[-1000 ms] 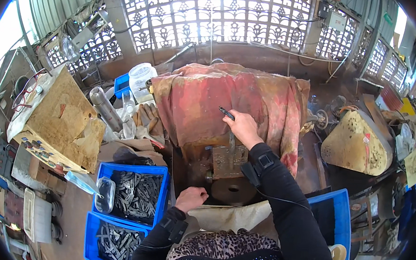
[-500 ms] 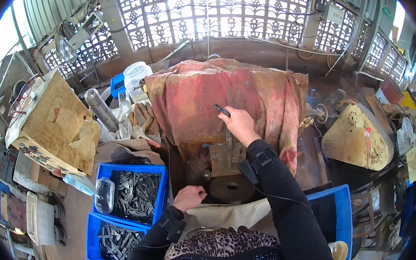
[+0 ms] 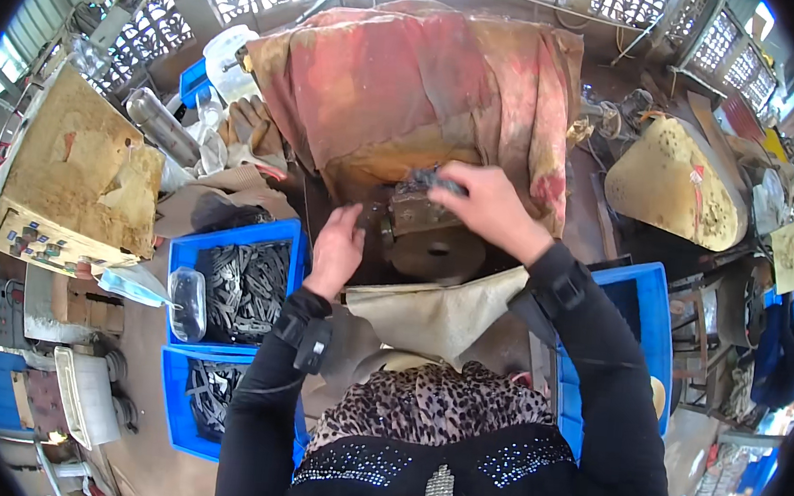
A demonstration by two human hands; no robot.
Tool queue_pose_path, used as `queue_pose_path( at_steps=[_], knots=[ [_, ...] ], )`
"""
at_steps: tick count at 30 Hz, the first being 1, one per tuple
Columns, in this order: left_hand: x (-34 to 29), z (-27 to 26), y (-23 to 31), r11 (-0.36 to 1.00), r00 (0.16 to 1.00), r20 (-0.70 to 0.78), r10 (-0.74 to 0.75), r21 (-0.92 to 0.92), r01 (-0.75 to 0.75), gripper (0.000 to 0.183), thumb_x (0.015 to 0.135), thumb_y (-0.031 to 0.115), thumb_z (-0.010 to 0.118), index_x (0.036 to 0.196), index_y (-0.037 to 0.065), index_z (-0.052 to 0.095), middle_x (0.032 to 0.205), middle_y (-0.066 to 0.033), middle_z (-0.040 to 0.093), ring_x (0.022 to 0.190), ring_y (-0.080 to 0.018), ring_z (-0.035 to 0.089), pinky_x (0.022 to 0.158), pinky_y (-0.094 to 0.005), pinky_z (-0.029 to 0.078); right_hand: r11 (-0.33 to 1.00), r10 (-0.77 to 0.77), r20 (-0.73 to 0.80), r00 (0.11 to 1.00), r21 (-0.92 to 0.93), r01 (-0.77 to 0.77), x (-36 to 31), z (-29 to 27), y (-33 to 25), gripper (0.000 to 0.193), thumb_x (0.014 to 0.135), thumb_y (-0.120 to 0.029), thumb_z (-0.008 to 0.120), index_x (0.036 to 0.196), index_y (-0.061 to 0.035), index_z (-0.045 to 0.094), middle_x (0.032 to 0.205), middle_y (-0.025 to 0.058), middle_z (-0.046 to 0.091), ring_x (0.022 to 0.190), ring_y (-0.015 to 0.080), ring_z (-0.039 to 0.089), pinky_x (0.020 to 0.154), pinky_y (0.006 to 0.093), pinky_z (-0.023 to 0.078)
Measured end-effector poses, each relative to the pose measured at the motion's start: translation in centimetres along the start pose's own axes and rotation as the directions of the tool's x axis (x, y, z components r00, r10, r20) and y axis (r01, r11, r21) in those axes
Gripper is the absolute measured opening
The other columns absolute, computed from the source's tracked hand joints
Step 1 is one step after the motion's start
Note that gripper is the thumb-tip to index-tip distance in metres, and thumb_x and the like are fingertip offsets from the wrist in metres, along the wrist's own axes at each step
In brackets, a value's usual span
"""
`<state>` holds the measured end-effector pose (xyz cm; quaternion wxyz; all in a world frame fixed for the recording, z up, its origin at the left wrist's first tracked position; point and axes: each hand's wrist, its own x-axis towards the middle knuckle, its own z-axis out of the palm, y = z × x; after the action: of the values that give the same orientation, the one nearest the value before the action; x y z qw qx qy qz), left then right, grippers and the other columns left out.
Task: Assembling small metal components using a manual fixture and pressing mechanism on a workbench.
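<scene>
My right hand (image 3: 495, 205) is closed on a small dark piece (image 3: 450, 186), which is blurred, just above a brown metal block (image 3: 419, 214). Below the block lies a dark round disc (image 3: 439, 254) with a hole in its middle. To the left of the block, my left hand (image 3: 337, 250) is raised, its fingers stretched upward and nothing visible in them. A stained red cloth (image 3: 392, 87) drapes over the machine behind both hands. A pale cloth (image 3: 434, 313) hangs in front of the disc.
Two blue bins (image 3: 299, 268) at my left hold many dark grey strips. Another blue bin (image 3: 657, 299) stands at my right. A stained control box (image 3: 79, 163) is at far left, and a yellowish pitted guard (image 3: 676, 183) at right.
My right hand has come down from the red cloth to the metal block, still with a dark piece. My left hand has risen and its fingers have straightened. The view has tilted downward.
</scene>
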<state>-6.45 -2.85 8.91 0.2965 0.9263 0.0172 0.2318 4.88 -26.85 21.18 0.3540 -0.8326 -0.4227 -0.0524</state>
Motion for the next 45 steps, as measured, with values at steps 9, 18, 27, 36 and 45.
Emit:
queue_pose_path(
  at_steps=[9,18,27,36,45],
  knots=[
    [3.0,3.2,0.3,0.955,0.921,0.355,0.163,0.177,-0.237,0.030,0.084,0.009,0.060,0.112,0.001,0.060,0.096,-0.0199,0.063,0.087,-0.0359,0.063,0.073,-0.0441,0.052,0.988,-0.147,0.178,0.973,-0.020,0.153,-13.9,1.2,-2.8,0.029,0.064,-0.008,0.069,0.092,-0.0116,0.062,0.074,0.0055,0.059,0.065,0.0288,0.062,0.058,0.0396,0.050],
    [2.2,8.6,-4.1,0.852,0.769,0.551,0.324,0.183,-0.490,0.011,0.083,0.008,0.055,0.082,0.004,0.065,0.072,-0.0189,0.065,0.070,-0.0361,0.065,0.065,-0.0443,0.053,0.997,-0.072,0.265,0.961,0.012,0.072,-18.5,3.1,-2.6,0.024,0.071,-0.010,0.070,0.093,-0.0112,0.061,0.071,0.0065,0.056,0.063,0.0279,0.060,0.056,0.0379,0.049],
    [2.4,5.6,-0.7,0.991,0.774,0.622,-0.116,0.026,0.128,0.017,0.089,0.012,0.055,0.081,-0.001,0.063,0.071,-0.0167,0.066,0.065,-0.0268,0.067,0.060,-0.0378,0.053,0.561,0.484,0.410,0.773,0.533,-0.634,-14.9,1.5,0.8,0.021,0.091,-0.015,0.062,0.108,-0.0043,0.057,0.084,0.0056,0.065,0.073,0.0176,0.066,0.064,0.0322,0.050],
    [1.3,2.2,8.0,0.900,0.913,0.373,-0.168,-0.320,0.296,0.017,0.090,0.012,0.057,0.080,-0.002,0.060,0.069,-0.0149,0.066,0.060,-0.0232,0.067,0.054,-0.0354,0.052,-0.234,0.606,0.342,0.719,0.940,-0.250,-8.1,5.6,1.5,0.023,0.094,-0.007,0.056,0.116,-0.0024,0.052,0.106,0.0146,0.065,0.098,0.0282,0.066,0.088,0.0385,0.052],
    [-1.1,1.5,11.4,0.981,0.986,0.154,0.059,0.176,-0.086,0.009,0.081,0.011,0.057,0.083,0.003,0.062,0.076,-0.0170,0.064,0.067,-0.0360,0.064,0.058,-0.0449,0.052,-0.206,0.550,0.305,0.777,0.952,-0.228,-5.8,9.1,-1.2,0.018,0.095,-0.005,0.055,0.113,-0.0020,0.054,0.106,0.0161,0.066,0.102,0.0284,0.064,0.090,0.0409,0.052]
  ],
)
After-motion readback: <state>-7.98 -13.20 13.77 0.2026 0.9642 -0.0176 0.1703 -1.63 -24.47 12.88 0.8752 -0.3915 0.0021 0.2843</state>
